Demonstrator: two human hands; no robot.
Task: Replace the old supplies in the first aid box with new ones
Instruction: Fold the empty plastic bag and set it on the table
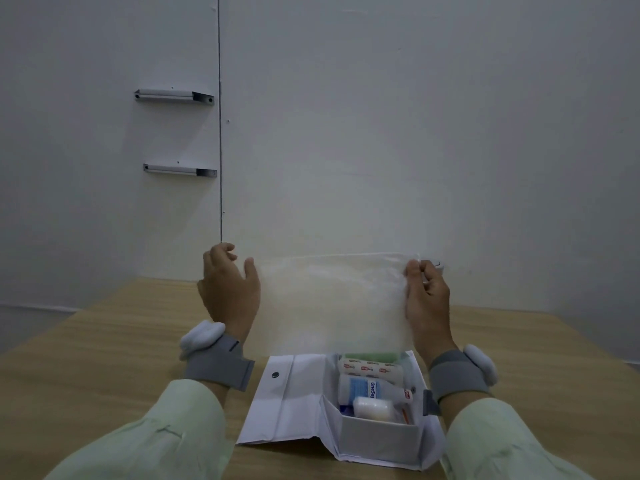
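Note:
A thin white gauze sheet (332,299) is stretched out in the air between my hands, above the box. My left hand (230,289) holds its left edge and my right hand (427,299) pinches its top right corner. Below it the white first aid box (377,441) lies open on the table, its lid flap (287,396) folded out to the left. Inside lie a white bottle with a blue label (370,389), a bandage roll with red marks (370,368), a green roll (370,356) partly hidden by the gauze, and a small white roll (372,408).
The wooden table (121,358) runs back to a plain white wall (381,133). Two metal brackets (175,96) are fixed on the wall at the upper left. A small white object (439,266) shows behind my right hand.

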